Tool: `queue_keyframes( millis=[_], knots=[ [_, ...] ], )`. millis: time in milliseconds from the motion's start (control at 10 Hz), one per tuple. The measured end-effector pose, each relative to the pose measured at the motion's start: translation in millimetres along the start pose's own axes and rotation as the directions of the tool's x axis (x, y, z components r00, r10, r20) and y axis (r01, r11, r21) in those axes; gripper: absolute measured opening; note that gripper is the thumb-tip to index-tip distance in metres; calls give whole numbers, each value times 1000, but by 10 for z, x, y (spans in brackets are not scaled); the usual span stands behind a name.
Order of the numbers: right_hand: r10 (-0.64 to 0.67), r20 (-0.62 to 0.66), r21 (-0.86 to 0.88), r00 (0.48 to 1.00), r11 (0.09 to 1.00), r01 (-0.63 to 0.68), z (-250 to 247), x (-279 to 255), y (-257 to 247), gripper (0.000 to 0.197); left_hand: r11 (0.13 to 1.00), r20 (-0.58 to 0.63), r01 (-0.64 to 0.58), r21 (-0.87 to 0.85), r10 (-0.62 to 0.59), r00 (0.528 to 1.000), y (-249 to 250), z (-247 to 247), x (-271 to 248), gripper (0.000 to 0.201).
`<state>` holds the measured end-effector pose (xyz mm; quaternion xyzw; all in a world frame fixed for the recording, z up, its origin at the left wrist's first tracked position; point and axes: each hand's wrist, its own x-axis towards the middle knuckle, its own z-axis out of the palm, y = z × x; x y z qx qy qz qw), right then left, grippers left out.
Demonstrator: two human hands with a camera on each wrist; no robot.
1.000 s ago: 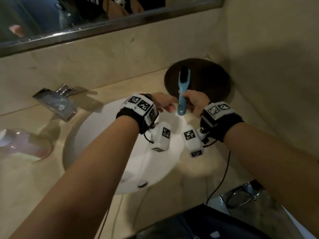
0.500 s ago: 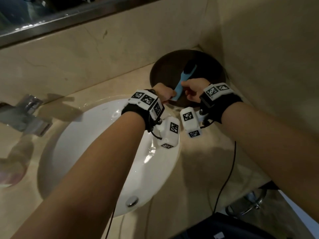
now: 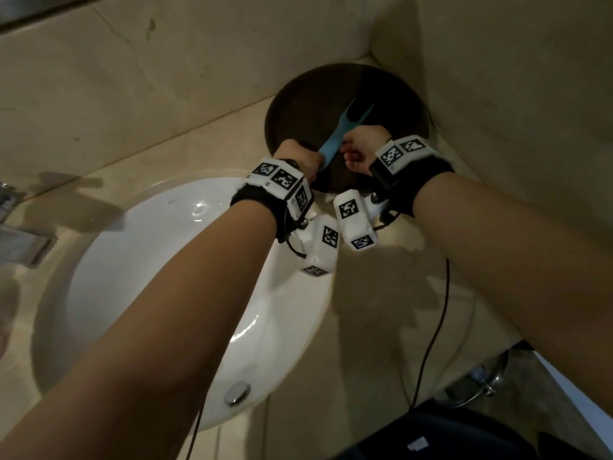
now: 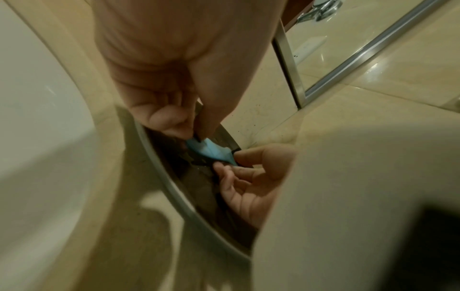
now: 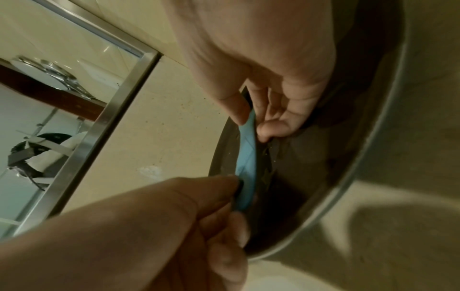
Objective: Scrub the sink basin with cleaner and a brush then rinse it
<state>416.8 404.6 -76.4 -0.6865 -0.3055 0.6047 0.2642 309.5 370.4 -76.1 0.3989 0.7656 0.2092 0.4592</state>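
A blue brush (image 3: 335, 141) with dark bristles hangs tilted over a round dark opening (image 3: 298, 114) in the counter's back right corner. My left hand (image 3: 300, 159) pinches the handle's lower end. My right hand (image 3: 356, 151) pinches the handle a little higher, beside the left. In the left wrist view my fingertips close on the brush (image 4: 211, 150). The right wrist view shows thumb and fingers on the brush (image 5: 246, 157). The white sink basin (image 3: 159, 254) lies to the left, under my left forearm, with its drain (image 3: 236, 393) near the front.
A chrome faucet (image 3: 16, 240) juts in at the far left edge. Beige stone walls close the corner behind and to the right of the opening, which has a metal rim (image 5: 361, 196). A black cable (image 3: 431, 327) hangs across the counter's front right.
The brush went from upright above the counter to tilted, head lowered over the dark opening. Both hands moved toward the back right corner, and my left hand took hold of the handle's end.
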Motion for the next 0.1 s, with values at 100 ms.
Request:
queue_keyframes(
  millis=[100],
  knots=[
    [13, -32, 60, 999, 998, -11, -26, 9, -21, 28, 999, -27, 30, -17, -30, 999, -19, 25, 46, 27]
  ],
)
